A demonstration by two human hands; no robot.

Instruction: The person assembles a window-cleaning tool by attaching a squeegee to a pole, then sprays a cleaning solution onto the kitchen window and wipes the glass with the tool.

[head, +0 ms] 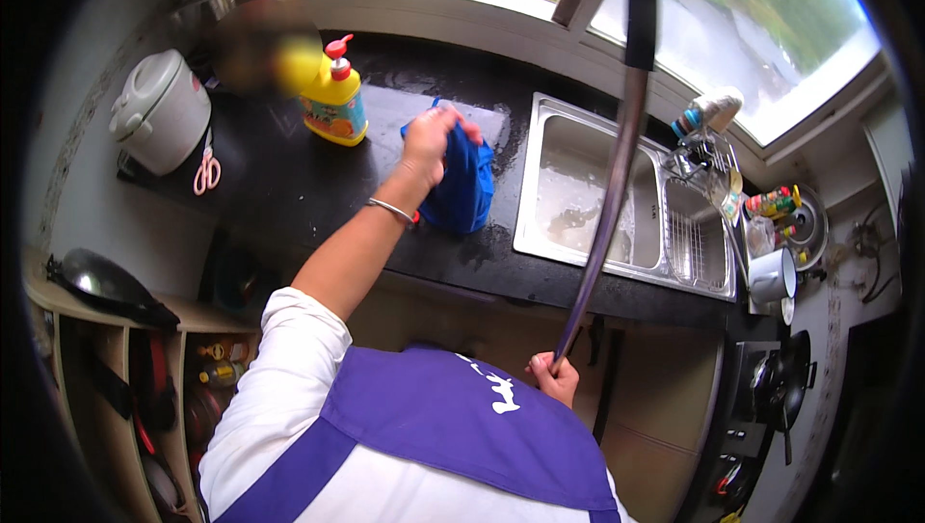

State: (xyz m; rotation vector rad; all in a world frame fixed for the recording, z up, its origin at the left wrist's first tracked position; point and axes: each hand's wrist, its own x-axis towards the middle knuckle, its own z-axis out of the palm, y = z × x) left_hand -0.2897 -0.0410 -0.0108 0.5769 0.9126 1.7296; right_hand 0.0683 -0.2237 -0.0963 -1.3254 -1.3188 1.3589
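My left hand (431, 140), with a metal bangle at the wrist, reaches over the counter and grips the top of a crumpled blue cloth (462, 187). Some of its fingers are blurred. Close to my body, my right hand (553, 377) is closed around the lower end of a long metal pole (614, 183). The pole slants up across the sink, and its upper part is black. Left of the cloth stands a yellow pump bottle (340, 107) with a red top. A small red thing lies partly hidden beside my left forearm.
The black counter (282, 183) is wet in places. A steel double sink (526, 183) with a wire rack (686, 241) lies to the right. Scissors (207, 172) and a rice cooker (170, 114) are at the left; an enamel mug (772, 276) and a black wok (795, 378) are at the right.
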